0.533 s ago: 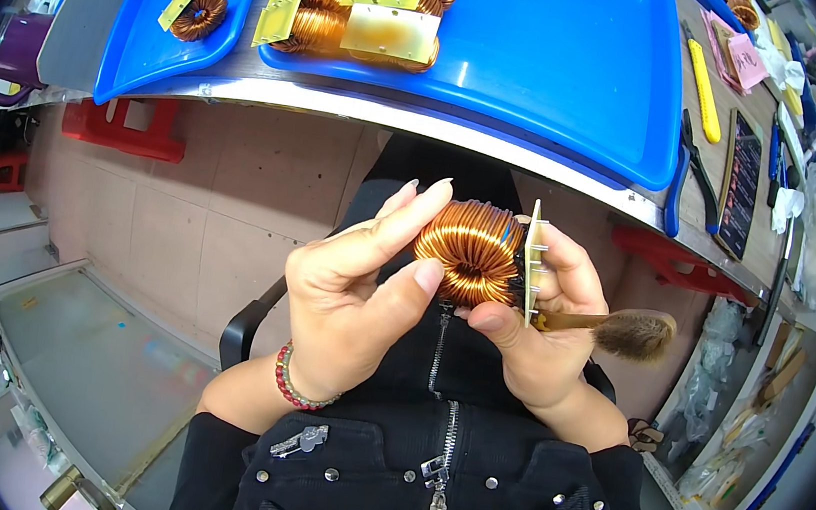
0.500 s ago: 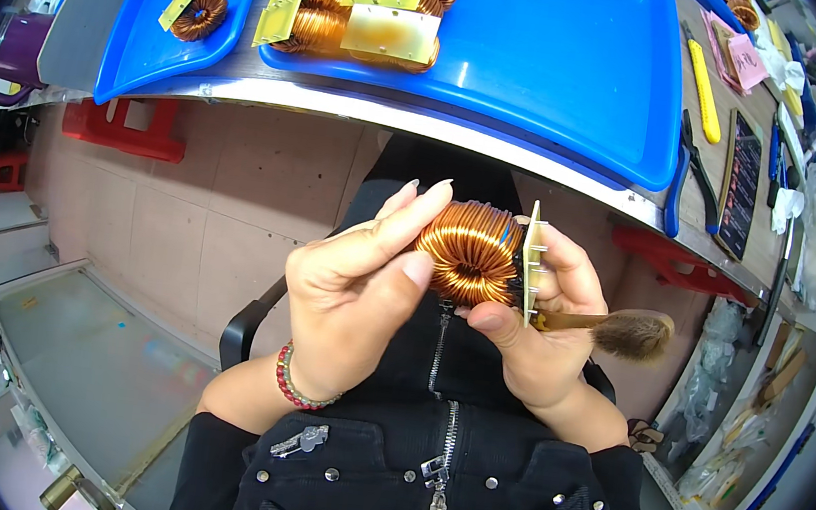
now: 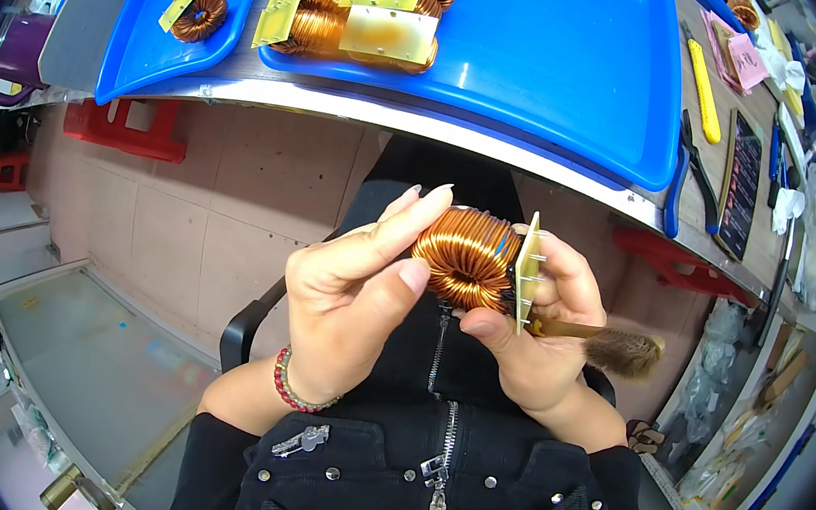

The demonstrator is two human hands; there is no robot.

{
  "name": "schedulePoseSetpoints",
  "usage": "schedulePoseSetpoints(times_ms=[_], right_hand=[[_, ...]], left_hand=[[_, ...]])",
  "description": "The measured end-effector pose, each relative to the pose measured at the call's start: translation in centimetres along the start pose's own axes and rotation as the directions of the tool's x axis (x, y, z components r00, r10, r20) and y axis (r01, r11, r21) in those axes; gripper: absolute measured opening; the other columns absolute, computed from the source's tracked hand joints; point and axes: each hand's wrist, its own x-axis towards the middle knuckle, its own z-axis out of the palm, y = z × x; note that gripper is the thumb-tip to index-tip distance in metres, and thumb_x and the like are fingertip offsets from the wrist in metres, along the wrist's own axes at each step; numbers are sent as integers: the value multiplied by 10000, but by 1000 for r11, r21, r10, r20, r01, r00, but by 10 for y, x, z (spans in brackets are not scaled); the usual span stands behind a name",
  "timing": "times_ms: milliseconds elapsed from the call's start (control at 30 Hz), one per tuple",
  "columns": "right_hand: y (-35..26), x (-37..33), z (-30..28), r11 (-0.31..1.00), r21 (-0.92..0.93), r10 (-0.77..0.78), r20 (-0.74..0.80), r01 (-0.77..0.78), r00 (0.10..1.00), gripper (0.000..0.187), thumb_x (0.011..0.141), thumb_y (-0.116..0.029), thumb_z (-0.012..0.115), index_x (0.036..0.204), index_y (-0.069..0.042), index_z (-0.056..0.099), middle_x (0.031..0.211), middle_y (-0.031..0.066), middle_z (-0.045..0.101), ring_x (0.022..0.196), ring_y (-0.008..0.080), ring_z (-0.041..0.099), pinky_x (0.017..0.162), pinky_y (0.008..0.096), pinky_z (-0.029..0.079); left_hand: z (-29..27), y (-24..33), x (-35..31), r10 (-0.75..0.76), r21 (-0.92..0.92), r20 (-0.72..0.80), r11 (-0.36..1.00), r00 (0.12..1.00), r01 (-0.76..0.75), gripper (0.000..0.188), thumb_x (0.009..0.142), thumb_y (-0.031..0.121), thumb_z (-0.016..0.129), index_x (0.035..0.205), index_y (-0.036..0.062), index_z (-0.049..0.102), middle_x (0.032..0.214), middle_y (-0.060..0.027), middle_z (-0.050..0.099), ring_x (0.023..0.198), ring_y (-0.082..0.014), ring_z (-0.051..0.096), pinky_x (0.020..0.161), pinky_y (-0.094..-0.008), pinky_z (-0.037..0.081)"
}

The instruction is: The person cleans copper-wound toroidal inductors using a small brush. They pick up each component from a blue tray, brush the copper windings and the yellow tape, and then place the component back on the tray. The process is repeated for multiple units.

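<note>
Between my two hands, above my lap, is a copper-wound toroidal coil (image 3: 463, 256) with a yellowish board (image 3: 527, 272) on its right side, metal pins sticking out of the board. My left hand (image 3: 355, 274) grips the coil's left side, thumb in front and fingers stretched along the top. My right hand (image 3: 551, 322) holds the coil at the board end, thumb below and fingers behind the board. A brush (image 3: 624, 350) with brown bristles is also tucked in my right hand, its wooden handle running behind the board and its bristles pointing right.
A large blue tray (image 3: 550, 70) on the bench holds several coils with boards (image 3: 388, 33) at its left. Another blue tray (image 3: 140, 43) has more coils. Pliers (image 3: 699, 177), a yellow cutter (image 3: 703, 92) and a dark card (image 3: 740, 182) lie at right. Red stools (image 3: 126, 127) stand underneath.
The coil and its board have tilted slightly and dropped a little in my hands. The brush head has shifted slightly down and left. Both hands keep their hold.
</note>
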Motion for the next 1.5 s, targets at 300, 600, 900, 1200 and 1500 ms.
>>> schedulePoseSetpoints(times_ms=[300,600,900,1200,1500], right_hand=[[-1,1,-1,1000,-22,-7,3,7,1000,617,723,-2,708,1226,31,352,1070,176,592,975,182,593,813,263,498],[1,0,0,1000,-20,-5,-12,5,1000,613,724,-9,710,1223,29,358,1078,175,588,973,178,593,802,256,499],[-3,4,-1,985,163,68,-12,-65,998,599,757,-14,682,1240,30,330,1090,167,582,976,175,590,824,263,487],[-3,2,-3,995,87,52,-6,-51,999,608,751,-8,688,1241,31,330,1082,166,584,973,180,594,809,259,492],[-4,2,-3,998,50,27,-16,-26,1000,607,743,2,691,1235,23,338,1084,172,582,971,186,595,800,264,500]], left_hand=[[1,1,0,8,-37,-4,999,1000,-8,364,805,10,488,1157,-76,531,1029,-157,626,979,-153,576,1049,-384,264],[-1,0,0,-12,-17,29,1000,1000,12,363,811,10,513,1163,-76,526,1036,-155,624,991,-157,574,1044,-381,270],[4,1,0,2,-25,8,1000,1000,-2,347,829,-1,518,1168,-77,517,1096,-163,603,1030,-166,562,1041,-352,278],[2,3,-1,24,3,46,1000,999,-25,346,824,-32,504,1167,-79,520,1126,-169,587,1094,-190,530,1038,-349,279],[5,3,-2,14,-3,24,1000,1000,-14,353,820,-29,507,1170,-77,519,1119,-175,589,1073,-192,543,1041,-347,272]])
